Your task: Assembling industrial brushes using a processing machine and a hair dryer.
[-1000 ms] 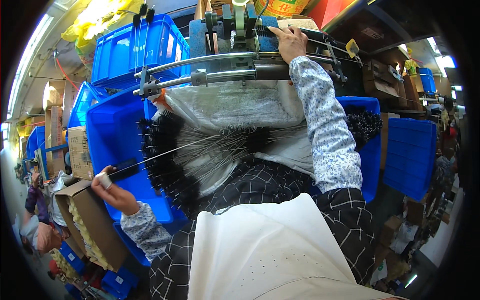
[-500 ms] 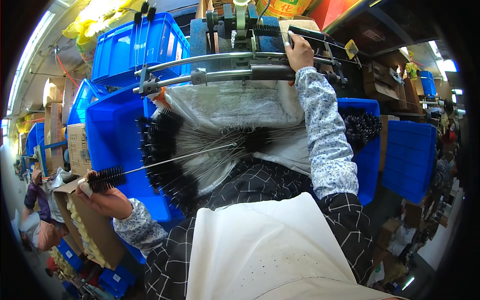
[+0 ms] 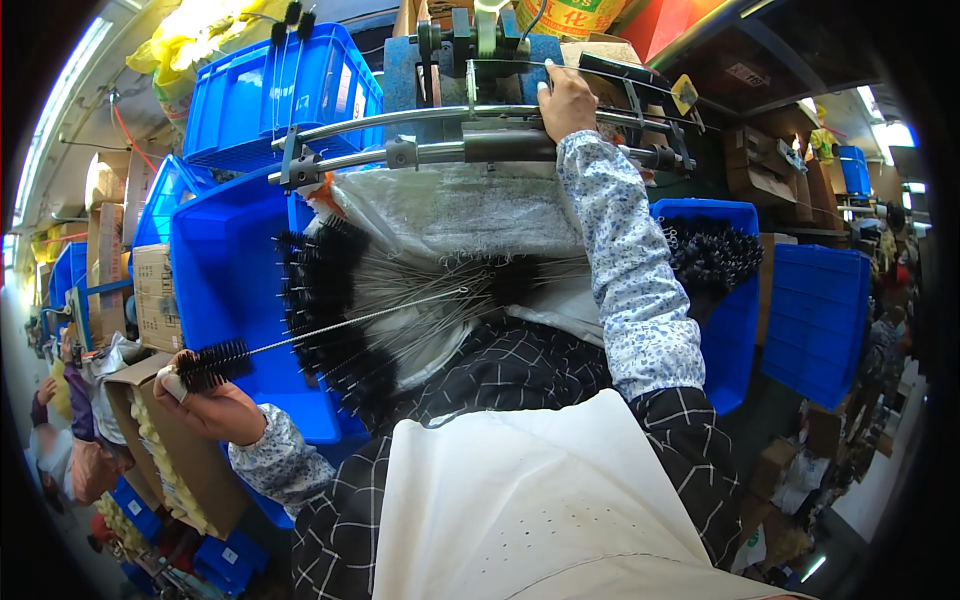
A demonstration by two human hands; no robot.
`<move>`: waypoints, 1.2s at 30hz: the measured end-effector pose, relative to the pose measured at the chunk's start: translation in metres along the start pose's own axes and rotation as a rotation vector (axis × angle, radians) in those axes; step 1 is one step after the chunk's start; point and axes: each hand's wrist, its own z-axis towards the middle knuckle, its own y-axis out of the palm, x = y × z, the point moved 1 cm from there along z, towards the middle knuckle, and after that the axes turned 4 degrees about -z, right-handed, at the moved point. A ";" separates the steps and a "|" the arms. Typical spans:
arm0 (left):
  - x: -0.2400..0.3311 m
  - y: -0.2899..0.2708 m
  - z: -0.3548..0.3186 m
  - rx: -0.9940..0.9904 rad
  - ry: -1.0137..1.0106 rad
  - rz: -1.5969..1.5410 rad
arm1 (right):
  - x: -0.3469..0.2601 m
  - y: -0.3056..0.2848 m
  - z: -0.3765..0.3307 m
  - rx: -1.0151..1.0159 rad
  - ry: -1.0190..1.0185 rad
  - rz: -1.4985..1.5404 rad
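Observation:
My left hand (image 3: 215,405) holds a black bristle brush (image 3: 212,365) by its bristled end, fingertips and thumb round it, a pale covering on a finger. The brush's twisted wire stem points right over my lap and ends in a small loop. My right hand (image 3: 570,103) is closed at a thin metal rod (image 3: 510,62) above the machine's steel rails (image 3: 440,150); the exact grip is partly hidden. Below the hand, a dark sleeve (image 3: 508,143) sits on the lower rail. A pile of similar brushes (image 3: 325,310) lies across my lap, bristles left, wire stems right.
A blue machine body (image 3: 405,90) stands behind the rails. Blue bins flank me, the left bin (image 3: 230,230) beside the brush pile and the right bin (image 3: 735,350) holding more black brushes (image 3: 710,255). At lower left is an open carton (image 3: 215,450); another person is beyond it.
My right hand has moved left along the rails, and the rod, yellow tag and dark sleeve have shifted left too. The black bristles near the machine are out of sight. My left hand is nearly still.

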 end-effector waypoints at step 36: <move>-0.027 0.074 -0.026 -0.540 -0.402 -0.162 | 0.106 -0.091 0.030 -0.460 -0.183 0.009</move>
